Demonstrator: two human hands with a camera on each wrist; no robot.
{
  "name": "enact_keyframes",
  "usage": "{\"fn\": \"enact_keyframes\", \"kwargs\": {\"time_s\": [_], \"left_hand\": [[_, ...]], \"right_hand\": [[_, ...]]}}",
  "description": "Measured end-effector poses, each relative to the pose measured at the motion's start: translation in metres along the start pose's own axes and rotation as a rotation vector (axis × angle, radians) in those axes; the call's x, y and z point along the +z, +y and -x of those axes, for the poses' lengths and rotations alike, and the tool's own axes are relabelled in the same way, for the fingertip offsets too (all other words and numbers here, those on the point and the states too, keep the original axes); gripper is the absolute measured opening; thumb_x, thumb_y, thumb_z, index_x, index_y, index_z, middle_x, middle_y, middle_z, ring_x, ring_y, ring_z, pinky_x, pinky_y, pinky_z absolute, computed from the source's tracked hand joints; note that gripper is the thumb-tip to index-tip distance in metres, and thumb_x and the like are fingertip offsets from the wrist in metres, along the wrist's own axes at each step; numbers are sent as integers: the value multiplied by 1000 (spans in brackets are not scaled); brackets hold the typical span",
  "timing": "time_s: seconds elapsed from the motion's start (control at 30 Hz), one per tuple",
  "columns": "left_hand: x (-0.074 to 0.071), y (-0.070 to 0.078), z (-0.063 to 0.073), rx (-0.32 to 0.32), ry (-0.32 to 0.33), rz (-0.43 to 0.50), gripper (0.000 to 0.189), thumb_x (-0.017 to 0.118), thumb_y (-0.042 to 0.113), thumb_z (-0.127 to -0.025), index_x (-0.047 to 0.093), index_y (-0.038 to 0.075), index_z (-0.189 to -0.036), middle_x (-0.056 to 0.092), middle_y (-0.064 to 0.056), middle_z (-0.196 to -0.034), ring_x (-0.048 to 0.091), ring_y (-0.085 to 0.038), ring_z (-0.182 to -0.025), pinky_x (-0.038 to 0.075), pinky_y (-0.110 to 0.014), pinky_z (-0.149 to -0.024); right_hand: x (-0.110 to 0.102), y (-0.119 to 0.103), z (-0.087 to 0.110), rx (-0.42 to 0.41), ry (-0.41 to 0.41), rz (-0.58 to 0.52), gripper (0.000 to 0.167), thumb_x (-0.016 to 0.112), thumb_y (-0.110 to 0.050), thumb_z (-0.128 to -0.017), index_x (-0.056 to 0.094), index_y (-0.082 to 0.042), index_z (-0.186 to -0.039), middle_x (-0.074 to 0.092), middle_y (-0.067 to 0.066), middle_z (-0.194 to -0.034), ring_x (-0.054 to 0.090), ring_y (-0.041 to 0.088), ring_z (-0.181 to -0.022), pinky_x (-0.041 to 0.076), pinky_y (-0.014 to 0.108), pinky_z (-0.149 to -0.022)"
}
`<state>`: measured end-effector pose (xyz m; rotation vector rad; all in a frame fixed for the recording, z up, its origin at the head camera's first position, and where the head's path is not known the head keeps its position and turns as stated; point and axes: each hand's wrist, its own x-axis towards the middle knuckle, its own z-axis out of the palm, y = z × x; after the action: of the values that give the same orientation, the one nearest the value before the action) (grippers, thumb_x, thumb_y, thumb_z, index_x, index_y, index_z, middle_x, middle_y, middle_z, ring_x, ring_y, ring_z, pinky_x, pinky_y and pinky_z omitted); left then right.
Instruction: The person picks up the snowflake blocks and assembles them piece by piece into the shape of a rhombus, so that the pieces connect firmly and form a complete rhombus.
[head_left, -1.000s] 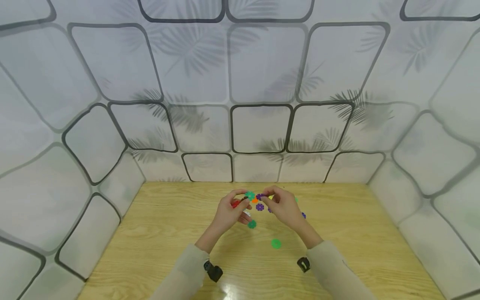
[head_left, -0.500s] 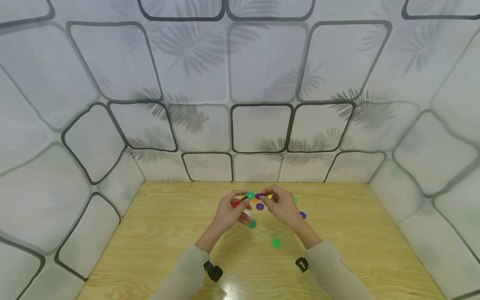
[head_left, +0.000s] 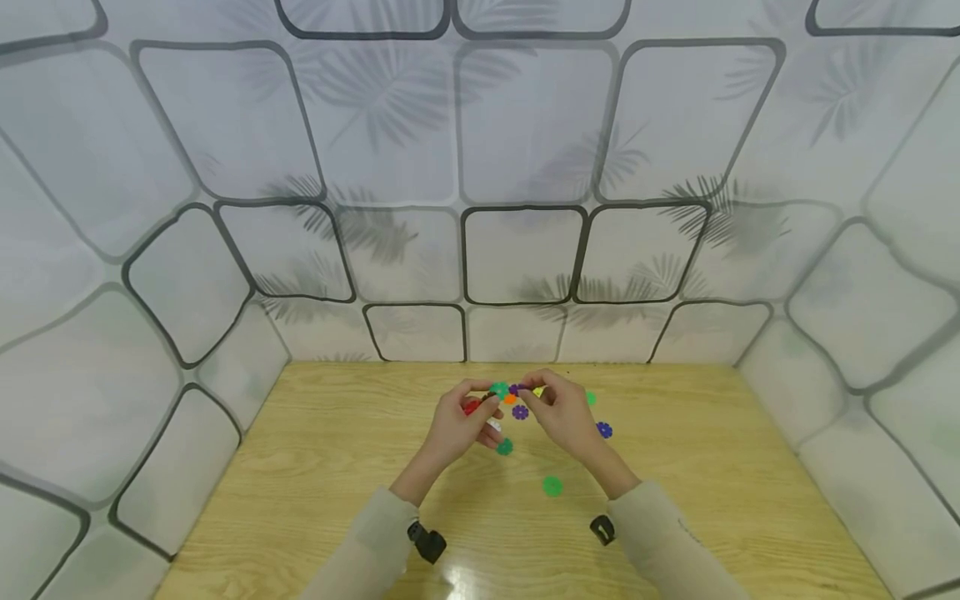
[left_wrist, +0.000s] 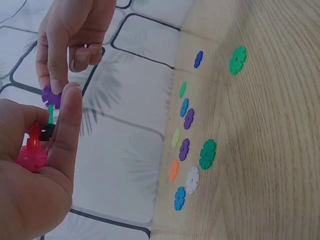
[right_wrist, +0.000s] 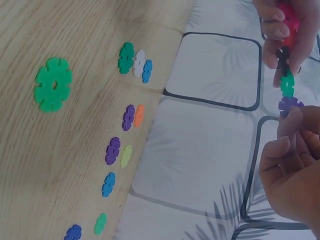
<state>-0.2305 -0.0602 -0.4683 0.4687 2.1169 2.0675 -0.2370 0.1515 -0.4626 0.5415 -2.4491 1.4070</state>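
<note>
Above the table, my left hand [head_left: 459,423] holds a short chain of notched plastic snowflake discs. In the left wrist view its pink disc [left_wrist: 32,159] and red disc [left_wrist: 33,139] lie within the hand. Beyond them come a black disc [right_wrist: 283,59], partly covered by fingers, and a green disc [right_wrist: 287,85]. At the chain's far end my right hand [head_left: 562,414] pinches a purple disc [right_wrist: 290,103] between thumb and fingers. That purple disc meets the green one's edge; how deep the notches fit is too small to tell.
Several loose discs lie on the wooden table [head_left: 337,492] below the hands, among them orange [right_wrist: 139,115], white [left_wrist: 192,180] and dark blue [head_left: 604,430] ones. A larger green disc [head_left: 552,486] lies closer to the person. Patterned walls [head_left: 517,258] enclose the back and sides.
My right hand has shifted very slightly up and to the left with the purple disc. The left hand keeps its hold on the chain, almost still.
</note>
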Motion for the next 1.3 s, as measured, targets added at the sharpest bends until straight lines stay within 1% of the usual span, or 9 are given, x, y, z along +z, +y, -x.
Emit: {"fn": "enact_keyframes", "kwargs": {"time_s": [0.13,0.33,0.53,0.73,0.83,1.0,1.07,1.17,1.3], "left_hand": [[0,0,0,5,3,-1,40,62,15,-108,54,-4,-142,75,-15,-94,75,-15,-60,66,-38,-60],[1,0,0,6,19,4,38,62,14,-108,54,-2,-142,75,-12,-92,73,-12,-58,65,-34,-58],[1,-1,0,24,19,15,38,61,13,-108,53,-3,-141,75,-16,-94,73,-11,-57,65,-35,-58],[1,-1,-1,21,7,11,37,61,13,-108,53,-3,-141,76,-18,-94,73,-12,-57,65,-36,-58],[1,0,-1,23,2,2,37,61,12,-108,53,-4,-140,76,-18,-94,73,-11,-57,66,-40,-59],[1,1,0,5,11,-8,36,62,14,-108,55,-1,-140,76,-17,-95,73,-13,-58,65,-56,-66],[1,1,0,3,11,-9,36,62,14,-108,55,-1,-140,76,-17,-95,74,-14,-58,64,-58,-67],[1,1,0,10,1,-9,36,61,13,-108,54,-3,-140,76,-17,-94,73,-13,-58,66,-52,-64],[2,0,0,13,-18,-1,36,60,12,-108,54,-5,-139,76,-17,-93,73,-12,-58,66,-49,-63]], "right_hand": [[0,0,0,-3,0,4,10,72,-12,-101,73,-9,-111,74,6,-97,42,4,-50,36,20,-43],[-1,-2,0,6,2,4,12,72,-11,-101,74,-9,-112,74,8,-100,43,4,-51,36,21,-44],[-2,-5,1,22,8,-5,10,71,-11,-101,73,-10,-111,74,10,-94,41,3,-49,34,19,-43],[-2,-4,1,9,9,2,10,72,-11,-101,74,-10,-111,74,8,-98,41,3,-49,35,19,-44],[-1,-2,1,1,11,3,10,73,-11,-101,74,-10,-110,74,8,-99,42,2,-49,35,19,-44],[-2,-2,1,-3,11,6,10,73,-11,-101,74,-10,-111,75,8,-100,42,3,-50,35,20,-43],[-2,-2,1,0,15,5,10,73,-11,-101,74,-10,-111,75,8,-99,42,3,-49,34,20,-43],[-1,-2,1,-2,21,11,10,73,-11,-100,74,-10,-110,75,7,-98,41,3,-49,34,19,-43],[2,-2,2,-8,30,29,9,73,-11,-100,74,-11,-109,75,6,-99,40,2,-50,34,19,-43]]}}
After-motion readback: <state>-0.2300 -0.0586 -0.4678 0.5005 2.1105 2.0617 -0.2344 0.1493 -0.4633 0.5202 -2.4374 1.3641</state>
